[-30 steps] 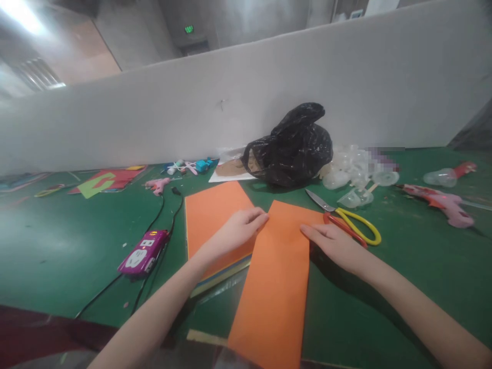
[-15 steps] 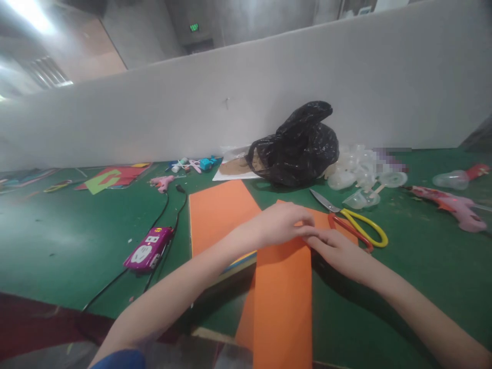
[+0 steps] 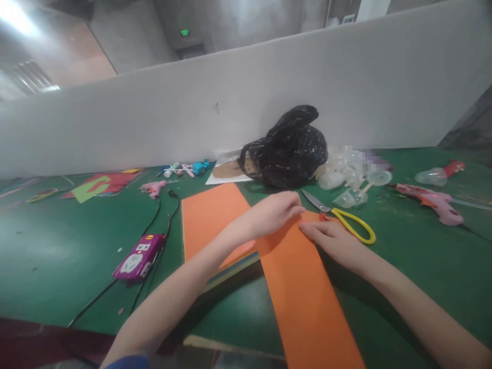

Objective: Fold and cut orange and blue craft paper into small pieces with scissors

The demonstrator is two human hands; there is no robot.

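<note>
A long orange sheet (image 3: 303, 287), paper or thin foam, runs from under my hands over the table's near edge. My left hand (image 3: 277, 214) is closed at its far end, the fingers curled and their tips partly hidden. On the sheet's right edge my right hand (image 3: 338, 243) presses with thumb and fingers together. Just beyond that hand lie scissors (image 3: 355, 225) with yellow and red handles, partly covered by it. To the left, under my left forearm, a stack of coloured sheets with an orange top (image 3: 211, 215) lies on the table.
A purple power box (image 3: 140, 259) with black cables lies left, near a pink glue gun (image 3: 154, 188). A black plastic bag (image 3: 288, 154) and clear plastic cups (image 3: 346, 171) stand along the white partition (image 3: 154, 118). Another glue gun (image 3: 430, 202) lies right.
The orange sheet's near end has swung to the right and now slants. My hands have come slightly apart along its far end. The view has shifted a little.
</note>
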